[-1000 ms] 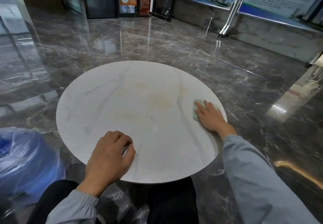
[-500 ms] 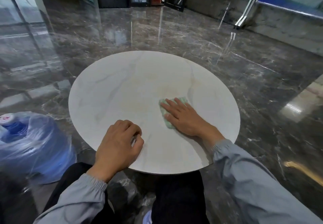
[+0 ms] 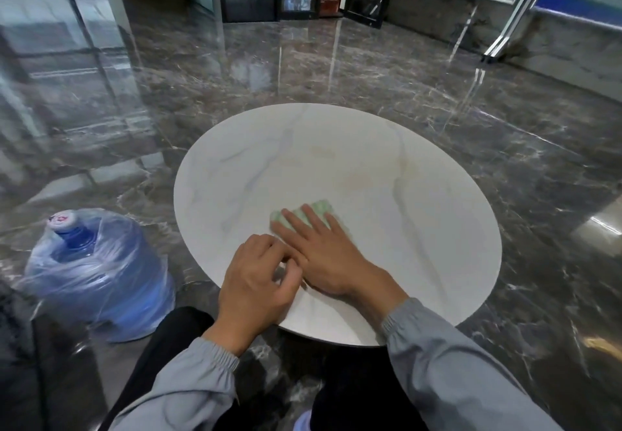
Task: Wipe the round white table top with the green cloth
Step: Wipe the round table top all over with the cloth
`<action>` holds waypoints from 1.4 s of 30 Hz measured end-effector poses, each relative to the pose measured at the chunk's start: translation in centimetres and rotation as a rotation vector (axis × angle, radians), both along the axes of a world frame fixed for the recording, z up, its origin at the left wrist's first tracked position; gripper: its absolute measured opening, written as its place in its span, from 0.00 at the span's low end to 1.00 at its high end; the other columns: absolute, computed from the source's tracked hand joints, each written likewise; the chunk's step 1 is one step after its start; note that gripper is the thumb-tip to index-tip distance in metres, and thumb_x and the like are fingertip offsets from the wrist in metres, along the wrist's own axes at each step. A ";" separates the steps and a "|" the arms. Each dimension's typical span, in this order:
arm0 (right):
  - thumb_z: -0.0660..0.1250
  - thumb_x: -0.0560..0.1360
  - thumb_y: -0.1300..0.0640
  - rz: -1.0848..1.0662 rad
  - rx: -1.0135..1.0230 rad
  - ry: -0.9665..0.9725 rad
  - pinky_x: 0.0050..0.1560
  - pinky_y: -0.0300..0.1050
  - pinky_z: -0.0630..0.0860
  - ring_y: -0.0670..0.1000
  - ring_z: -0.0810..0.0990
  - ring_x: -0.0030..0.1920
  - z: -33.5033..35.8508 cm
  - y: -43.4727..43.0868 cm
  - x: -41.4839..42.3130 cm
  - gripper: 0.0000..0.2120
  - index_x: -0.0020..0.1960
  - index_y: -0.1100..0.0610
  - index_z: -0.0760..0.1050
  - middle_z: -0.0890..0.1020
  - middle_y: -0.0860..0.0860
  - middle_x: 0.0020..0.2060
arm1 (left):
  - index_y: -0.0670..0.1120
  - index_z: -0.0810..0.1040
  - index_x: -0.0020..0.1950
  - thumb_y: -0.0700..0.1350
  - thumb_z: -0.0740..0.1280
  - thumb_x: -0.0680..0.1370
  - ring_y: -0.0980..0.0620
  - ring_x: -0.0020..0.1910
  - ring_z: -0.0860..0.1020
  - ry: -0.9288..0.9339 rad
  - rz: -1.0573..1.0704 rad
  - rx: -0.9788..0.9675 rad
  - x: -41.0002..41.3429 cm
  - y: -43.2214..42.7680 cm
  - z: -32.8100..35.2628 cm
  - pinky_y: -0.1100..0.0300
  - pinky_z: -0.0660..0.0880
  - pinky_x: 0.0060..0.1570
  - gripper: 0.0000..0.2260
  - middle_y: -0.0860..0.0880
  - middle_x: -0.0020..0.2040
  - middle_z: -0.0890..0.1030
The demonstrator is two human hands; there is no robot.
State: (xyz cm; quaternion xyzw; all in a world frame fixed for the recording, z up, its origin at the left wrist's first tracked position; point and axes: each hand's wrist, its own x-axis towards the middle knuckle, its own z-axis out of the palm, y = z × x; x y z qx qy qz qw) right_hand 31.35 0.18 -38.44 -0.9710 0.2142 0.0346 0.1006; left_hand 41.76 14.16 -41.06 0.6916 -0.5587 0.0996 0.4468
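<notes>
One green cloth point(image 3: 320, 207) under the flat right hand point(image 3: 324, 257) — left hand point(image 3: 256, 284) curled, empty.
One wrapped water jug point(image 3: 97, 272) beside the table top point(image 3: 420, 201).

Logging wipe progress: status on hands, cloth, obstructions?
Right hand flat, pressing green cloth on table top. Left hand curled, empty, resting beside it. Only that hand near cloth.

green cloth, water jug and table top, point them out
green cloth point(image 3: 319, 207), head view, uncovered far edge
water jug point(image 3: 72, 239), head view, blue neck under plastic wrap
table top point(image 3: 420, 228), head view, bare right half
</notes>
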 end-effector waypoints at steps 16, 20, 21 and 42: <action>0.41 0.86 0.39 -0.020 -0.030 0.027 0.79 0.56 0.32 0.50 0.34 0.82 -0.1 3.0 3.9 0.27 0.83 0.38 0.40 0.40 0.40 0.83 | 0.43 0.82 0.48 0.41 0.66 0.78 0.50 0.50 0.73 0.164 0.200 -0.098 5.1 3.5 -0.9 0.75 0.67 0.54 0.04 0.50 0.47 0.79; 0.45 0.86 0.38 -0.017 0.023 -0.005 0.80 0.52 0.37 0.44 0.39 0.82 0.2 0.2 3.0 0.26 0.83 0.35 0.44 0.44 0.38 0.83 | 0.43 0.81 0.51 0.36 0.69 0.78 0.50 0.51 0.73 0.235 0.217 -0.126 6.1 3.5 -0.8 0.75 0.68 0.51 0.04 0.51 0.49 0.79; 0.46 0.86 0.39 -0.096 0.009 0.011 0.81 0.53 0.40 0.46 0.41 0.83 0.1 -1.8 2.5 0.26 0.83 0.35 0.45 0.45 0.39 0.83 | 0.45 0.81 0.51 0.37 0.69 0.79 0.50 0.50 0.74 0.246 0.213 -0.130 6.2 3.7 -0.9 0.73 0.68 0.50 0.04 0.53 0.49 0.78; 0.42 0.84 0.37 -0.192 0.011 0.056 0.80 0.57 0.36 0.48 0.36 0.82 0.1 1.0 5.8 0.27 0.82 0.34 0.40 0.41 0.38 0.83 | 0.51 0.76 0.61 0.39 0.69 0.80 0.58 0.55 0.77 0.710 0.297 -0.104 8.9 4.8 -1.2 0.69 0.72 0.55 0.12 0.55 0.58 0.74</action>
